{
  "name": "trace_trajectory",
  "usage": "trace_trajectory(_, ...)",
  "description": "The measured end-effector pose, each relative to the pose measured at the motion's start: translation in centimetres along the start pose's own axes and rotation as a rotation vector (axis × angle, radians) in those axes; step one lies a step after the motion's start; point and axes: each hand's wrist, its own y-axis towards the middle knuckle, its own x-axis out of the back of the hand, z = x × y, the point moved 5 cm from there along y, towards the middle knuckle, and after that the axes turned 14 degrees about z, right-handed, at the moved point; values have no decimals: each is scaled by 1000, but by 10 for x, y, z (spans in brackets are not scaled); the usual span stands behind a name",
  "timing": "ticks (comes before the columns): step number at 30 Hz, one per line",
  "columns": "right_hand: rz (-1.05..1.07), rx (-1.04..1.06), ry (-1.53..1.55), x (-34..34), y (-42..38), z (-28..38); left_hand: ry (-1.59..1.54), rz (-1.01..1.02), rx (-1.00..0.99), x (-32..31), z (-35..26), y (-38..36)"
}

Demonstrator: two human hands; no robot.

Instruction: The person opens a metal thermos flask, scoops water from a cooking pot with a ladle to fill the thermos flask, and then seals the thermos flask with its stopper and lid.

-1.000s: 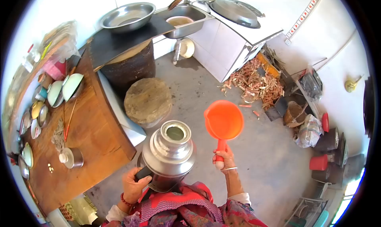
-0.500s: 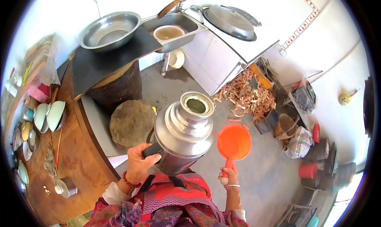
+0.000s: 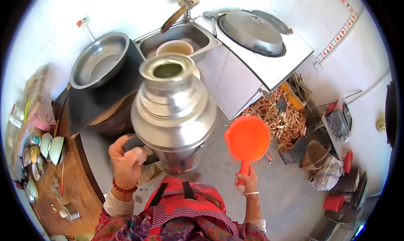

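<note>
"Flask (image 3: pixel 174 110), where was it?"

"Mid-air, just risen closer to view; seemingly mid-lift, not pouring."

"Hands?"

"Left hand (image 3: pixel 126 161) clenched its handle (image 3: pixel 134 144); right hand (image 3: pixel 247 180) clasped the orange dipper (image 3: pixel 249 137) by its grip (image 3: pixel 244 167). Sink (image 3: pixel 200 38) sat beyond, bowl (image 3: pixel 174 48) inside."

Flask (image 3: pixel 174 110): in left hand (image 3: pixel 126 162), near centre
Dipper (image 3: pixel 249 139): in right hand (image 3: pixel 247 180), 4 o'clock
Sink (image 3: pixel 202 38): near 12 o'clock, beyond flask, tub (image 3: pixel 174 47) inside
Basin (image 3: pixel 100 62): 10 o'clock, on board (image 3: pixel 99 104)
Lid (image 3: pixel 250 32): 1 o'clock, on counter (image 3: pixel 261 68)
Cob pile (image 3: pixel 290 127): 3 o'clock, on floor (image 3: pixel 286 199)
Basket (image 3: pixel 315 155): 4 o'clock, beyond dipper
Table (image 3: pixel 81 182): 8 o'clock, dishes (image 3: pixel 56 150) and canister (image 3: pixel 70 212) on top
</note>
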Motion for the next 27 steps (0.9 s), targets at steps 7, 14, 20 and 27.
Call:
trace_trajectory(7, 45, 136, 77, -3, 111, 84, -54, -77, -224, -3, -11, 100)
trace_trajectory(14, -56, 249, 217, 2, 158, 150, 16, 15, -376, -10, -15, 219)
trace_trajectory(20, -140, 210, 114, 41, 202, 174, 9, 38, -383, -33, 12, 313)
trace_trajectory(27, -206, 211, 163, 114, 296, 211, 33, 6, -393, -84, 52, 405)
